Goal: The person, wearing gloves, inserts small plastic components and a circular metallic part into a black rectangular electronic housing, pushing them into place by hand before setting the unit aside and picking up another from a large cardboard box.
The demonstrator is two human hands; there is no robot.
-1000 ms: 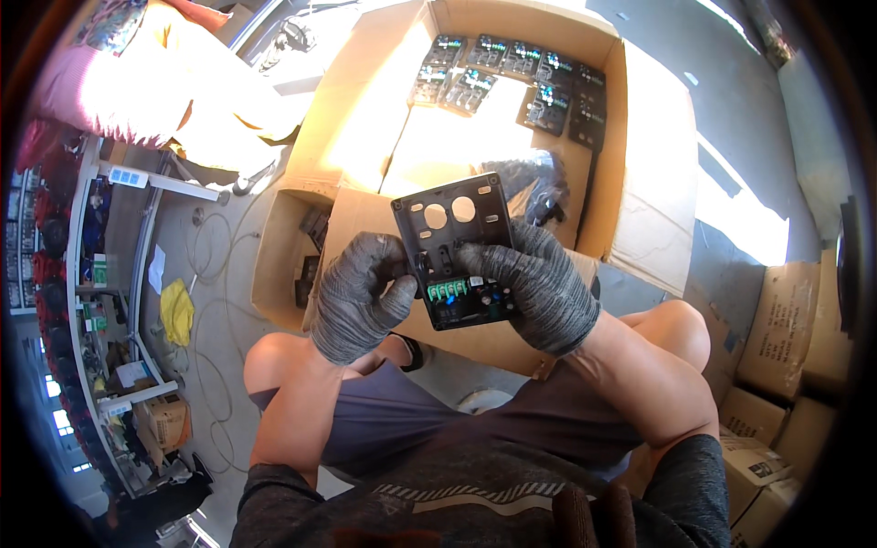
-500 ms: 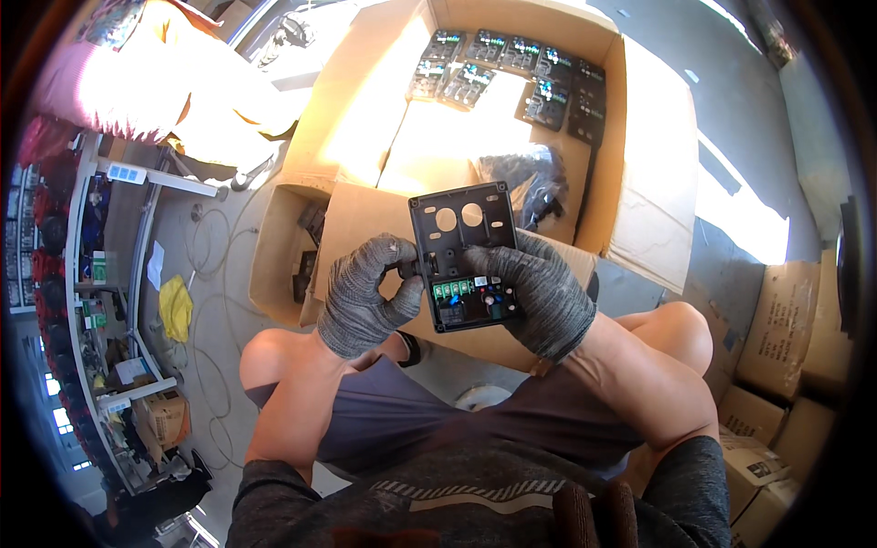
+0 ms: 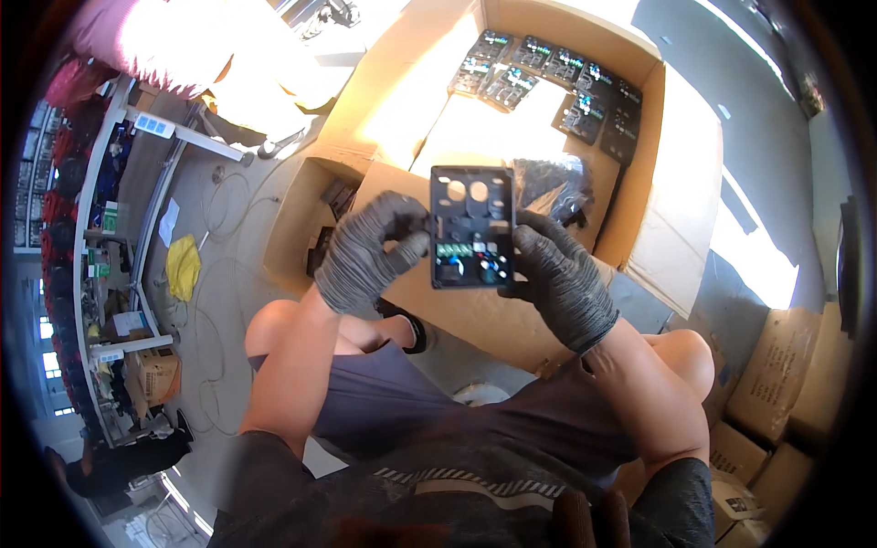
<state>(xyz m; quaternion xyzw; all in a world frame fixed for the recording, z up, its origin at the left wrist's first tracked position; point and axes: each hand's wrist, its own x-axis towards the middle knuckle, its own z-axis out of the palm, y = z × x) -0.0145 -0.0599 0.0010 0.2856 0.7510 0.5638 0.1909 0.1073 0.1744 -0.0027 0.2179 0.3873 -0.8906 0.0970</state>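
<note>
Between my two gloved hands is a black plastic housing [image 3: 472, 224] with two round holes near its top and a small circuit board [image 3: 469, 265] with green terminals in its lower part. My left hand [image 3: 375, 248], in a grey knit glove, pinches the housing's left edge with thumb and fingers. On the opposite edge, my right hand [image 3: 564, 281] grips with its thumb in front and fingers at the side. The housing is held up above the flap of a large cardboard box [image 3: 681, 196].
Several similar black housings [image 3: 585, 116] lie in the box's far part, with a dark plastic-bagged bundle [image 3: 554, 187] nearer. A smaller carton [image 3: 297, 215] stands to the left. Shelving [image 3: 91, 228] runs along the left side; stacked cartons [image 3: 776, 370] stand at right. A yellow cloth [image 3: 183, 268] lies on the floor.
The housing has been raised slightly and straightened from a tilt. My right thumb has moved off its inside to the right edge. The whole view has shifted a little.
</note>
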